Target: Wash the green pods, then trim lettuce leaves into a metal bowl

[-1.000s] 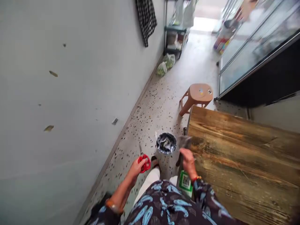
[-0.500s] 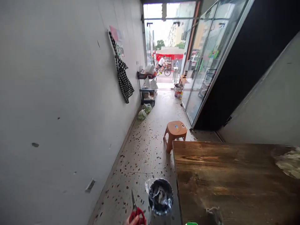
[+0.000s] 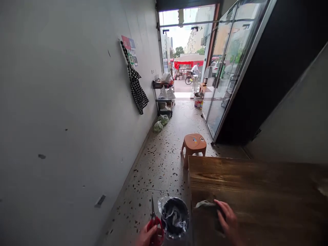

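At the bottom of the head view, my left hand (image 3: 148,235) is closed round red-handled scissors (image 3: 156,229). Their blades point up and away, just left of a dark bin (image 3: 175,235) lined with clear plastic. Pale scraps (image 3: 175,217) lie in the bin. My right hand (image 3: 227,218) is closed on a dark, blurred piece with a whitish end (image 3: 205,204), over the near left part of the wooden table (image 3: 256,191). What exactly this piece is cannot be made out.
An orange-brown stool (image 3: 194,142) stands beyond the table's left corner. Bags of greens (image 3: 158,126) lie by a shelf rack (image 3: 165,100) along the left wall. A checkered apron (image 3: 138,92) hangs there. Glass panels (image 3: 222,75) and a bucket (image 3: 198,99) flank the doorway; a cyclist (image 3: 195,69) is outside.
My right hand has come into view over the table with the dark piece. The scissors have moved slightly up and right in view. Outside, the cyclist has moved right.
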`<state>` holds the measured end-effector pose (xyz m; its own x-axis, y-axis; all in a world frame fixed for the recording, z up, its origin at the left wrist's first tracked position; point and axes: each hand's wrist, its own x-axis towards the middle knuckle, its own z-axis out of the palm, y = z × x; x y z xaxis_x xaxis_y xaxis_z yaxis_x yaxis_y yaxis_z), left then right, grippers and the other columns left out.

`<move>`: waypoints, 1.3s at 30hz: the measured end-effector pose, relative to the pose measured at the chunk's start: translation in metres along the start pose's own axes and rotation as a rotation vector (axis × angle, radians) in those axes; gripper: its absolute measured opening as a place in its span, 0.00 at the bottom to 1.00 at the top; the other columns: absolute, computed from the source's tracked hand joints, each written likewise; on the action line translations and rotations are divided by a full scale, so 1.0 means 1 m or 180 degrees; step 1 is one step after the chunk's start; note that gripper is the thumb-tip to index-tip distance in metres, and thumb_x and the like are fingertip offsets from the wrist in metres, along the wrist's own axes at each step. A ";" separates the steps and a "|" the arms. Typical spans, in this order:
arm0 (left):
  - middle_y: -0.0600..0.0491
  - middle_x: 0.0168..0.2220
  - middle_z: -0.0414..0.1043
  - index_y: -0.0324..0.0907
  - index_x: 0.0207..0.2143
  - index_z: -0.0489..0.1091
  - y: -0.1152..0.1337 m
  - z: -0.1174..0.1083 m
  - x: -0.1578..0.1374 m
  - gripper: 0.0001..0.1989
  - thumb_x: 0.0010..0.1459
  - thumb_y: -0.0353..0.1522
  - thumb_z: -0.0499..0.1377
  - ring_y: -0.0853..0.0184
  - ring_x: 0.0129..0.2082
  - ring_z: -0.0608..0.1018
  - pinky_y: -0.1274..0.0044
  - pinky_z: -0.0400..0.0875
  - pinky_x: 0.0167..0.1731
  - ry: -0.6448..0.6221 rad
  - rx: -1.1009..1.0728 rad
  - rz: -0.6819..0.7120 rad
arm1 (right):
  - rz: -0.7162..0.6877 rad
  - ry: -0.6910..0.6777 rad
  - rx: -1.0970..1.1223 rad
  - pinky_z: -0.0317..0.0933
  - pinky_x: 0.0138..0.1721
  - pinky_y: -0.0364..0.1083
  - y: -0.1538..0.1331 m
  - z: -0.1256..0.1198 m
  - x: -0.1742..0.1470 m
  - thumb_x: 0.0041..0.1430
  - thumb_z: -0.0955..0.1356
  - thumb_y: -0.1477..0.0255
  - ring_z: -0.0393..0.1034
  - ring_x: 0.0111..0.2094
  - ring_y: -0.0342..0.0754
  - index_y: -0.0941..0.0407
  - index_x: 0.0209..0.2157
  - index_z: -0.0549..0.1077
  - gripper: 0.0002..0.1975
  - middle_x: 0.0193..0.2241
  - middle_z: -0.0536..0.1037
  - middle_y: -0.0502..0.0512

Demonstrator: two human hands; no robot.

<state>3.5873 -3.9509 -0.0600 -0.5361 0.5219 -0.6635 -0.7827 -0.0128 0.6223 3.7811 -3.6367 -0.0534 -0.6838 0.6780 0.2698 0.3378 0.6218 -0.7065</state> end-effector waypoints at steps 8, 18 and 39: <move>0.49 0.25 0.77 0.41 0.32 0.67 0.055 -0.146 0.048 0.30 0.30 0.46 0.73 0.67 0.19 0.75 0.75 0.68 0.24 0.0160 0.0062 -0.0047 | 0.0525 0.0437 -0.1687 0.67 0.49 0.65 0.027 -0.010 0.005 0.51 0.60 0.55 0.74 0.46 0.68 0.53 0.40 0.76 0.23 0.40 0.79 0.67; 0.48 0.32 0.78 0.39 0.39 0.70 0.195 -0.282 0.049 0.26 0.40 0.43 0.71 0.61 0.32 0.81 0.73 0.73 0.35 0.0414 0.0146 0.0308 | 0.0628 -0.0841 0.0236 0.68 0.52 0.56 -0.212 0.247 0.080 0.58 0.63 0.51 0.76 0.48 0.57 0.55 0.59 0.68 0.32 0.59 0.71 0.64; 0.48 0.37 0.78 0.39 0.41 0.71 0.438 -0.147 0.348 0.27 0.40 0.42 0.72 0.64 0.27 0.80 0.74 0.73 0.28 0.0580 0.0433 0.0007 | 0.1023 -0.0729 0.0392 0.70 0.48 0.54 -0.155 0.365 0.422 0.56 0.65 0.50 0.78 0.44 0.58 0.53 0.50 0.78 0.28 0.44 0.82 0.59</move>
<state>3.0120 -3.9000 -0.0794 -0.5957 0.3590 -0.7185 -0.7383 0.1077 0.6658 3.2038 -3.5898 -0.0692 -0.6871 0.7166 -0.1201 0.4871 0.3317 -0.8079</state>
